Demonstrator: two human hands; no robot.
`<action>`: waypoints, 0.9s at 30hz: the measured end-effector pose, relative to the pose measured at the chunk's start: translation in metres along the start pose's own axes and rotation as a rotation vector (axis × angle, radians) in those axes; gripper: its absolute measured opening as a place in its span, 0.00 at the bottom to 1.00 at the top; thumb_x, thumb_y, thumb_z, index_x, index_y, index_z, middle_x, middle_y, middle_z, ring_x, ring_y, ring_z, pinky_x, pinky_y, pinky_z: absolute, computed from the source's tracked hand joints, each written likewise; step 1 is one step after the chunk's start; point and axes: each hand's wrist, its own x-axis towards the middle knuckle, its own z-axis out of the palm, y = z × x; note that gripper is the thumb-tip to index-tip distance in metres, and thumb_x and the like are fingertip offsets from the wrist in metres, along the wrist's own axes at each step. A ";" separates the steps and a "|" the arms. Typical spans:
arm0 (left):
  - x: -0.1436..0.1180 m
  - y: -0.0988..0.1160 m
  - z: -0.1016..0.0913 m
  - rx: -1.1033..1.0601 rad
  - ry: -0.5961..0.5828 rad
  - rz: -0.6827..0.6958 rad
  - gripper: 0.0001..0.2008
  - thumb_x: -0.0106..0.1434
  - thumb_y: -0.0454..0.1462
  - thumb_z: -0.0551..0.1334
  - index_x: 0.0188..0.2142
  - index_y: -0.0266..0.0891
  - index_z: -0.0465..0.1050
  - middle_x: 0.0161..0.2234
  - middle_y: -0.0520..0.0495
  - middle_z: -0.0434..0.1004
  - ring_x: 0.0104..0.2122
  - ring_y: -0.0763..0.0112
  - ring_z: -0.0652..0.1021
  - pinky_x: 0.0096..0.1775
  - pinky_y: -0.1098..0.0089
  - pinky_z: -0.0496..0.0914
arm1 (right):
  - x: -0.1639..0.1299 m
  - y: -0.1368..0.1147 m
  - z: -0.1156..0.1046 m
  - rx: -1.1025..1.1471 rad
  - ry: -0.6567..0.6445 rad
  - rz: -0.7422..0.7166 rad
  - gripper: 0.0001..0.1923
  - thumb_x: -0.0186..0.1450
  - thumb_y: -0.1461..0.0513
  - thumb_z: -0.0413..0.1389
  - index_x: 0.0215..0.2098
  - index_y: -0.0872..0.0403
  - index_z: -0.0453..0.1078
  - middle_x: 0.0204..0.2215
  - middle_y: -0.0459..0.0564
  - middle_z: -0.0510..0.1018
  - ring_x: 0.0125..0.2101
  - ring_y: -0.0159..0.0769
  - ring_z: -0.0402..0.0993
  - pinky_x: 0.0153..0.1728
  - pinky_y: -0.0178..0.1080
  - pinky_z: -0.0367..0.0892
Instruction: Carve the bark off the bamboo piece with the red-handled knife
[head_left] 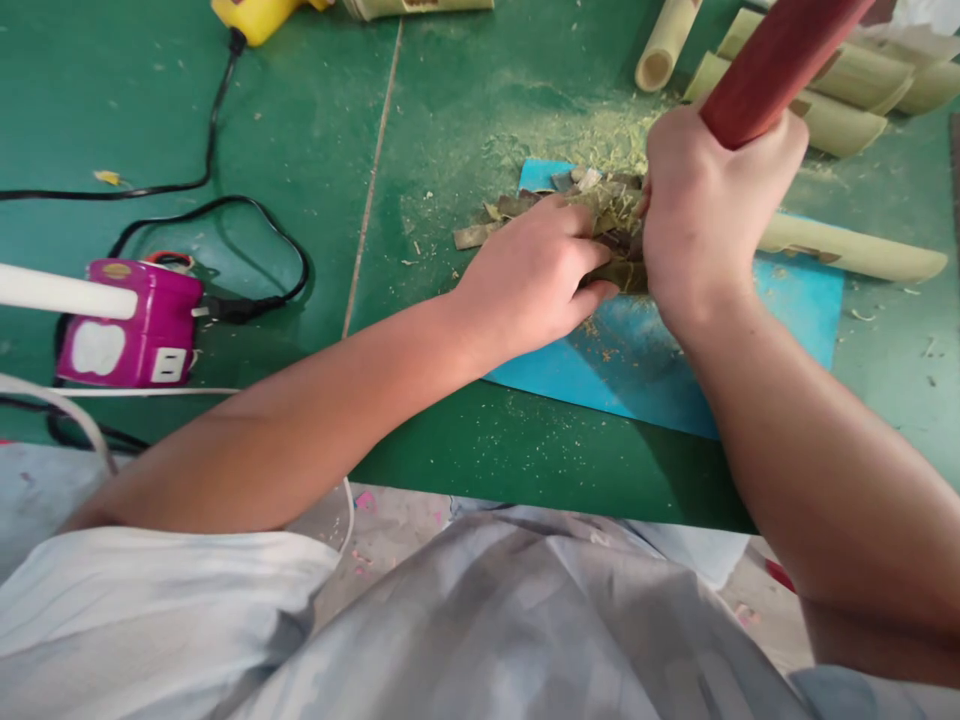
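Two bare hands work over a green surface [300,120] dusted with pale sawdust, a thin seam line running down it to the left of the fingers. Below its near edge shows a grey, paint-flecked floor and the person's light clothing.

One blue mat [645,370] lies under the hands. On it, right between the fingers of both hands, sits one heap of green-brown bamboo scraps [525,210], some strips spilling out to the left. The left hand [536,275] presses down on the heap, its fingers curled over the scraps; whether they actually grip a piece cannot be told. The right hand [712,210] is clenched around one red-brown handle [780,60], which rises up and to the right out of the fist; the tool's working end is hidden behind the hand.

Just right of the right fingers lies one long split bamboo strip [855,250], partly on the mat. Beyond the fingers, at the far right, is a stack of about five cut bamboo pieces [840,110], and one short hollow bamboo tube [664,45] lies near them.

Well to the left of the left fingers sits one magenta power strip [131,325] with white sockets, one black cable [225,215] plugged into it and looping away. One yellow tool [255,15] lies at the far edge, only partly in view. No writing can be read.
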 end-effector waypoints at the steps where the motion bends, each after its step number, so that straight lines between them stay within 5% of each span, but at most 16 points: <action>1: 0.000 0.000 0.000 -0.007 -0.002 0.002 0.14 0.70 0.42 0.60 0.44 0.39 0.83 0.40 0.38 0.80 0.48 0.51 0.78 0.50 0.51 0.75 | 0.000 -0.001 0.000 -0.008 -0.012 -0.017 0.23 0.55 0.73 0.57 0.17 0.45 0.50 0.16 0.37 0.52 0.18 0.26 0.52 0.20 0.36 0.50; 12: 0.002 0.002 -0.004 0.009 -0.034 -0.027 0.14 0.70 0.42 0.61 0.43 0.37 0.83 0.41 0.37 0.80 0.48 0.50 0.78 0.51 0.50 0.74 | 0.006 -0.004 0.000 0.097 0.047 0.215 0.24 0.60 0.73 0.53 0.15 0.45 0.50 0.13 0.37 0.49 0.17 0.27 0.44 0.18 0.37 0.48; 15: 0.003 0.003 -0.005 0.005 -0.057 -0.043 0.15 0.70 0.42 0.61 0.44 0.36 0.83 0.42 0.36 0.79 0.49 0.50 0.78 0.52 0.50 0.74 | 0.004 -0.006 0.001 0.113 0.133 0.199 0.24 0.61 0.73 0.53 0.16 0.46 0.50 0.14 0.37 0.48 0.17 0.27 0.46 0.18 0.36 0.49; 27: 0.002 0.005 -0.004 0.008 -0.064 -0.046 0.16 0.69 0.43 0.60 0.47 0.38 0.83 0.43 0.37 0.80 0.50 0.50 0.78 0.52 0.49 0.74 | 0.000 0.009 -0.003 0.116 0.055 -0.004 0.21 0.58 0.73 0.53 0.17 0.47 0.50 0.16 0.37 0.48 0.18 0.25 0.48 0.21 0.36 0.46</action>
